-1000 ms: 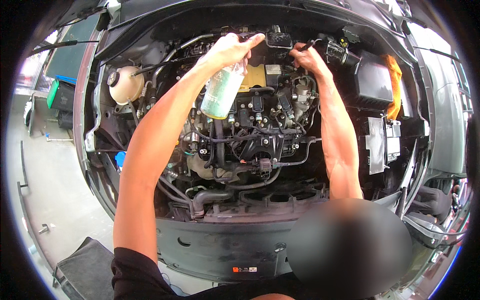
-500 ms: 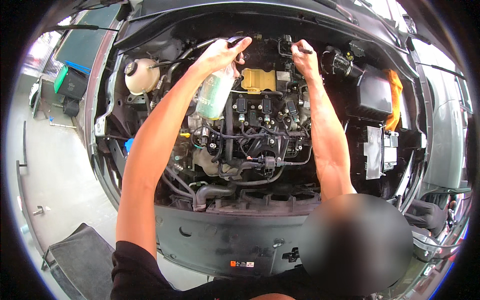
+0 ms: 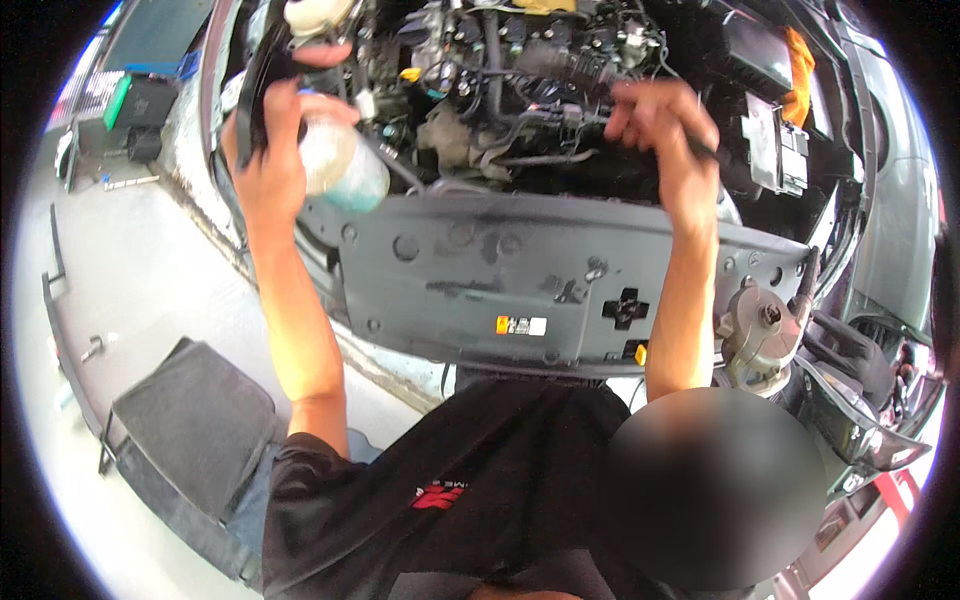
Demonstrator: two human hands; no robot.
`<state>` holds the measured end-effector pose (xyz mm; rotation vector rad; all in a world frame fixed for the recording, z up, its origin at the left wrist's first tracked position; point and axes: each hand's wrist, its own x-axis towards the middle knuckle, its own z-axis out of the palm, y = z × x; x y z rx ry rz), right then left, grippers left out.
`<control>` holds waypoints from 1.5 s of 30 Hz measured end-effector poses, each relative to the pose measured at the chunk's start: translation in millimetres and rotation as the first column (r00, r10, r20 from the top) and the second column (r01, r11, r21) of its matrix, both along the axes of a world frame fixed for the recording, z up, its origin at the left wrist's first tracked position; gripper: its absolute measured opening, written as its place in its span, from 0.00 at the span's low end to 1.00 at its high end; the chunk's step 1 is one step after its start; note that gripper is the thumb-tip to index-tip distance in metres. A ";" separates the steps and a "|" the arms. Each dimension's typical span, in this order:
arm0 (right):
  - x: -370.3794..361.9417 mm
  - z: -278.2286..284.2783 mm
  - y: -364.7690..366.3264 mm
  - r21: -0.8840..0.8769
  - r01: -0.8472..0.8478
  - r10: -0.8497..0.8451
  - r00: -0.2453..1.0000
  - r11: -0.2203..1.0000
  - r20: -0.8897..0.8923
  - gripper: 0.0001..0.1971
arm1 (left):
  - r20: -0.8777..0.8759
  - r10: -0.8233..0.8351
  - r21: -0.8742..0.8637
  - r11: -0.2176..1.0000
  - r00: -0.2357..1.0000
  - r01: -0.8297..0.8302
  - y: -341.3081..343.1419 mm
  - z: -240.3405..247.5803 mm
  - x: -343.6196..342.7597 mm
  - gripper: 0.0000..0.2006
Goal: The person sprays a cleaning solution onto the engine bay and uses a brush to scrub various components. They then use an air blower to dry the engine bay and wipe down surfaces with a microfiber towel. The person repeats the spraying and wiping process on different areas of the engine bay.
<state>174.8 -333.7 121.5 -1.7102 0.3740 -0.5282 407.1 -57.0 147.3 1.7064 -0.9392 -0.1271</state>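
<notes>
My left hand (image 3: 272,150) is closed round the black trigger head of a spray bottle (image 3: 345,170), at the left front of the open engine bay. The bottle is see-through, tilted, with pale green liquid in it. My right hand (image 3: 668,130) grips a dark brush (image 3: 568,66) over the right front of the engine (image 3: 530,110). Motion blurs the brush's head, which points left above the engine; its handle end sticks out behind my hand. Below both hands lies the grey front panel (image 3: 430,250) of the car.
A battery (image 3: 775,150) and a black box (image 3: 760,55) sit at the right of the bay, beside an orange cloth (image 3: 798,75). A pale coolant tank (image 3: 318,12) shows at the top left. On the floor at left stand a dark padded seat (image 3: 195,425) and a green-and-black bin (image 3: 140,105).
Both hands have drawn back from the engine's far side toward me, the bottle moving left and the brush now over the engine's front. The view has tipped down, showing more of the front panel.
</notes>
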 end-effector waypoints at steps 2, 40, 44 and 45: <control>-40.2 -8.0 53.7 0.050 -0.165 0.168 0.984 0.985 -0.058 0.11 | -0.018 0.060 -0.067 0.996 0.998 -0.061 48.1 -7.5 -34.2 0.29; -391.9 -9.0 -31.9 0.674 0.635 -0.726 0.655 0.377 -0.210 0.18 | 0.006 0.782 0.125 0.618 0.624 -0.776 147.8 -187.8 -288.9 0.57; -347.9 15.0 -54.5 0.879 0.273 -0.456 0.887 0.390 -0.073 0.15 | 0.066 0.836 0.224 0.519 0.544 -0.825 137.0 -217.0 -338.2 0.59; -333.5 12.3 -66.7 0.924 0.191 -0.392 0.919 0.332 -0.050 0.14 | 0.115 0.837 0.317 0.480 0.535 -0.818 127.4 -216.6 -353.5 0.59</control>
